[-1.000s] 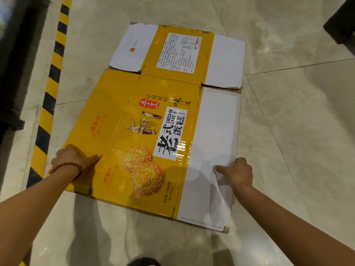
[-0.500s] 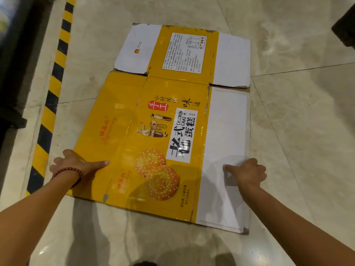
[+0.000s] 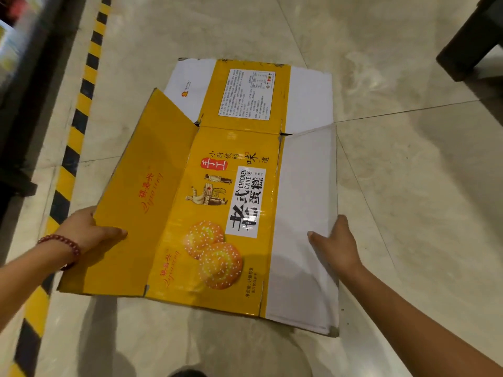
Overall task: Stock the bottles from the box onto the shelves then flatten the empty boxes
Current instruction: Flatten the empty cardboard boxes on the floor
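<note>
The left hand (image 3: 89,232) and right hand (image 3: 336,244) are each gripping a side flap of the box (image 3: 217,213); the cardboard looks light, stiff and creasable, best held at its edges.

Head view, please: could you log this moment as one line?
stage: box flattening | cardboard box: opened out on floor, side panels raised | left hand: grips yellow panel | right hand: grips white panel

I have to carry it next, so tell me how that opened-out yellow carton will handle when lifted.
The carton will probably fold along its creases: both side panels already tilt up under the left hand and right hand. Likely light. The glossy print may be slippery.
</note>
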`<state>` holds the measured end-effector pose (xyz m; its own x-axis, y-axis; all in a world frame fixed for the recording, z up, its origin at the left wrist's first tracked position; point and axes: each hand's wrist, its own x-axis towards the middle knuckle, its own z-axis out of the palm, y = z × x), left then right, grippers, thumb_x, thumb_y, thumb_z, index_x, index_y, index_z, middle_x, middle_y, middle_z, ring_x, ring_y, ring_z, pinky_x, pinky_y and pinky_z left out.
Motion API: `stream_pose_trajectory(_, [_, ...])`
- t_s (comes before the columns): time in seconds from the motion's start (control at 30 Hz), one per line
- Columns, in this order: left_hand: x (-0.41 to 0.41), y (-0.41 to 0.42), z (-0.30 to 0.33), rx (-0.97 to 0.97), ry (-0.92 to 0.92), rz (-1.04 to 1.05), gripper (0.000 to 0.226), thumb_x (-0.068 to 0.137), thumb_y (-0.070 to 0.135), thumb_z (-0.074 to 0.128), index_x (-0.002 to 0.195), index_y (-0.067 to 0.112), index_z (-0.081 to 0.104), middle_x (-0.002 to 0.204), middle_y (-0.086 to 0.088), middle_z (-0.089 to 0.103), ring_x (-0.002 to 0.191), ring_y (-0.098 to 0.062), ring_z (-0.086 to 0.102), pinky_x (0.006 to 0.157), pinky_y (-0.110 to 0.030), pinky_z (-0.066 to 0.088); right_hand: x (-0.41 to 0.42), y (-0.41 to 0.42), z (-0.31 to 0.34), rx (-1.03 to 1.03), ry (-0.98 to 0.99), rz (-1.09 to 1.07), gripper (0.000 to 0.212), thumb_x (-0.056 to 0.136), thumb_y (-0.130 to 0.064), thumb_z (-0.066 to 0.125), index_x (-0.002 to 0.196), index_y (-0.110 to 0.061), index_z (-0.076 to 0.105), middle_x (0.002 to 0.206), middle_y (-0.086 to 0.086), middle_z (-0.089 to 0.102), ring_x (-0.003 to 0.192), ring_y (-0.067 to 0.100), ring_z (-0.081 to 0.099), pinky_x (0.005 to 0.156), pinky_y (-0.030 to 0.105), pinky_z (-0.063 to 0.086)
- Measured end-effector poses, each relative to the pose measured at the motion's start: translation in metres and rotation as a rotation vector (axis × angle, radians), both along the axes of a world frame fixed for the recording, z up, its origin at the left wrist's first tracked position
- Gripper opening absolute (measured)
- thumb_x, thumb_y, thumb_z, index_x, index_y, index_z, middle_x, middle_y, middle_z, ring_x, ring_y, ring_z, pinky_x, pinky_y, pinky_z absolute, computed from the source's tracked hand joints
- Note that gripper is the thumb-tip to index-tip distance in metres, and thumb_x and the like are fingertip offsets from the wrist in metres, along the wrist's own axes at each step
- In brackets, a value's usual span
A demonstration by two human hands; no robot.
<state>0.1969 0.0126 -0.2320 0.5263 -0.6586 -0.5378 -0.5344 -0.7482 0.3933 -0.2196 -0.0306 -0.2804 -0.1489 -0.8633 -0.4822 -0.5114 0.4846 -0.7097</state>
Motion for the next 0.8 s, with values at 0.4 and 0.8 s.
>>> stream_pose_trajectory(0.4, [-0.067,0.002,0.120,-0.162,-0.106,-0.055,0.035,0.079,0.011,0.072,0.111,0.004,0.059,0.096,-0.017,0.065,0.082,-0.033,0.057,0.076,-0.042,0.049,0.002,-0.017,0.145,-0.149,0.139,0.164,0.034,0.090,-0.006,0.056,0.121,-0.001,0.042,0.121,0.016,0.058,0.107,0.033,0.057,0.076,0.026,0.039])
stream_pose_trajectory(0.8, [-0.131,0.005,0.424,-0.018,-0.131,-0.318,0.043,0.077,0.014,0.075,0.112,-0.001,0.055,0.107,-0.022,0.061,0.097,-0.035,0.056,0.075,-0.036,0.042,-0.070,0.045,0.436,0.053,0.188,0.049,0.039,0.086,-0.003,0.054,0.123,0.000,0.042,0.115,0.016,0.056,0.088,0.025,0.051,0.069,0.027,0.036])
